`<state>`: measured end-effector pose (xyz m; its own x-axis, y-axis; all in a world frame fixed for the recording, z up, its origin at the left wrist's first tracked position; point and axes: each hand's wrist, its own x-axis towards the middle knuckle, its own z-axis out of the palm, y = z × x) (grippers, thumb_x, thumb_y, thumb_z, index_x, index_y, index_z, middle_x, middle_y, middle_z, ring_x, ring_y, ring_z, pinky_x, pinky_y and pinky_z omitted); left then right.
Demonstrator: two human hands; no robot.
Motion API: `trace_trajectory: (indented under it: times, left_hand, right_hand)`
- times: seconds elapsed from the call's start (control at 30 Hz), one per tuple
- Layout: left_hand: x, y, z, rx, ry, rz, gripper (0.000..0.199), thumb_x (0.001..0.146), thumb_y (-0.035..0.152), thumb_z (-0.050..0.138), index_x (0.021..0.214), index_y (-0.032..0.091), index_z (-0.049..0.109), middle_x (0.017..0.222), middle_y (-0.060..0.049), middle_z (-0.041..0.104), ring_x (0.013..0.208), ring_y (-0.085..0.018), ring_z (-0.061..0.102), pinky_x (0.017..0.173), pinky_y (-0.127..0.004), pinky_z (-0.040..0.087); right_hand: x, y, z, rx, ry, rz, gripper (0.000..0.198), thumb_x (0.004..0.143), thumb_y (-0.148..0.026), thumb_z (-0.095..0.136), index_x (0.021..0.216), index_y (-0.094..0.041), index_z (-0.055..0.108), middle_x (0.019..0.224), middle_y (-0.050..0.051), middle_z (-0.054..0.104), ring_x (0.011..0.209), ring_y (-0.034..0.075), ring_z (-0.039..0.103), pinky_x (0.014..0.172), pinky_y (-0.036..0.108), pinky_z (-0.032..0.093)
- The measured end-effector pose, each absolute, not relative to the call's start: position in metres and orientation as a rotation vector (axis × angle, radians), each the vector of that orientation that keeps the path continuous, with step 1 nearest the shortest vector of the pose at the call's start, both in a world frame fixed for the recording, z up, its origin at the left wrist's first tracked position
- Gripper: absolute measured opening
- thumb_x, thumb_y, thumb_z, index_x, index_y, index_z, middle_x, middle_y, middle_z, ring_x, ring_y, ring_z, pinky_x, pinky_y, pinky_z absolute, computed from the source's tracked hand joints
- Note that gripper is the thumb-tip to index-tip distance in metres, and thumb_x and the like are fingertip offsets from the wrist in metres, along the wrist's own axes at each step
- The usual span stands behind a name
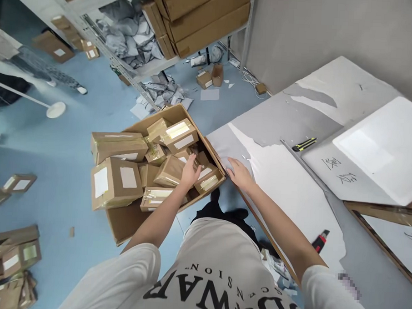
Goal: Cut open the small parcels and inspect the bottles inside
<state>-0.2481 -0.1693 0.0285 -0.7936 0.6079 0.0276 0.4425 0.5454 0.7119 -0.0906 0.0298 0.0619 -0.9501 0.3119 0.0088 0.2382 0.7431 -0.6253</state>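
Note:
A large open carton (199,140) is filled with several taped brown cardboard boxes bearing white labels. My left hand (190,173) reaches over its near side, among a brown box (171,171) and a smaller labelled box (207,179). Its thumb and fingers are apart, and I see nothing gripped; whether the fingertips touch a box I cannot tell. At the edge of the white-topped table (270,171), close to the carton's right corner, lies my right hand (241,175). Its fingers are stretched out and it holds nothing.
On the table are a yellow-black utility knife (304,144), a red-black cutter (320,241) and a white panel (387,151). Shelving (109,54) with grey bags and flat cartons stands ahead. More boxes (15,258) lie on the blue floor at left. A person's legs (46,70) show upper left.

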Motion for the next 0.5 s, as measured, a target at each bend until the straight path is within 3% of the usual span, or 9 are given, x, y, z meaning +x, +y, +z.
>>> trace_trajectory:
  times: [0.27, 0.5]
  left_hand:
    - [-0.364, -0.220, 0.009, 0.563, 2.649, 1.198, 0.063, 0.088, 0.039, 0.051, 0.142, 0.011, 0.036, 0.154, -0.014, 0.028, 0.146, -0.026, 0.019, 0.120, -0.040, 0.016]
    - [-0.427, -0.220, -0.013, 0.064, 2.538, 1.315, 0.078, 0.082, 0.040, 0.062, 0.145, 0.009, 0.027, 0.155, -0.018, 0.023, 0.146, -0.030, 0.015, 0.121, -0.042, 0.011]
  right_hand:
    - [-0.218, -0.003, 0.037, -0.376, -2.887, 1.082, 0.052, 0.088, -0.023, 0.044, 0.139, -0.012, 0.043, 0.139, 0.015, 0.048, 0.131, 0.026, 0.044, 0.110, 0.045, 0.037]
    - [-0.306, -0.016, 0.003, -0.390, -2.891, 1.200, 0.054, 0.086, -0.029, 0.050, 0.138, -0.014, 0.045, 0.143, 0.016, 0.045, 0.135, 0.028, 0.040, 0.113, 0.049, 0.031]
